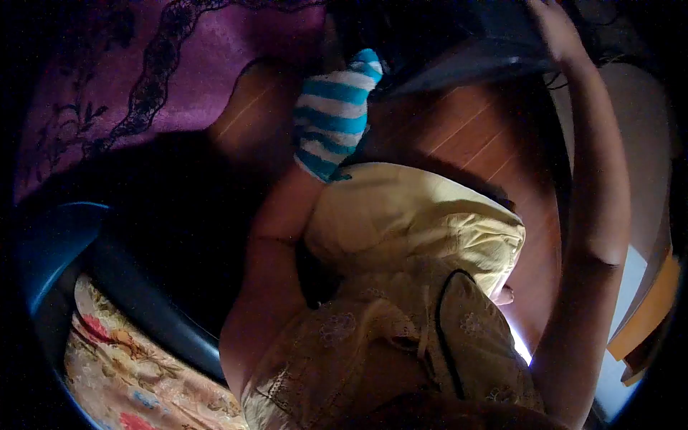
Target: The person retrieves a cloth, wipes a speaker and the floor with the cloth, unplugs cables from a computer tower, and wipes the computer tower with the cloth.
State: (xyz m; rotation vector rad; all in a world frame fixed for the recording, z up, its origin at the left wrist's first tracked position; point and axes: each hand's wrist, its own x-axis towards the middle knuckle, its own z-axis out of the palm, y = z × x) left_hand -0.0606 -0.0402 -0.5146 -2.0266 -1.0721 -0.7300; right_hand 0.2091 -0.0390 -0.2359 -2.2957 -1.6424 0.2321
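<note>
A blue-and-white striped sock-like cover (332, 123) is pulled over my left hand (335, 107), hiding its fingers. Its narrow tip points up, close to a large dark, glossy object (466, 64) at the top of the head view. I cannot tell whether the tip touches that object. My right arm stretches up along the right side. My right hand (557, 32) is at the right end of the dark object, apparently against it, with its fingers cut off by the frame's top edge. Deep shadow hides what the dark object is.
Below lie my knees in pale yellow cloth (408, 204). Brown flooring (466, 129) shows beyond them. A purple patterned cloth (215, 50) spreads at upper left. At lower left are a dark curved edge (154, 315) and floral fabric (136, 373). An orange-brown edge (648, 308) stands at right.
</note>
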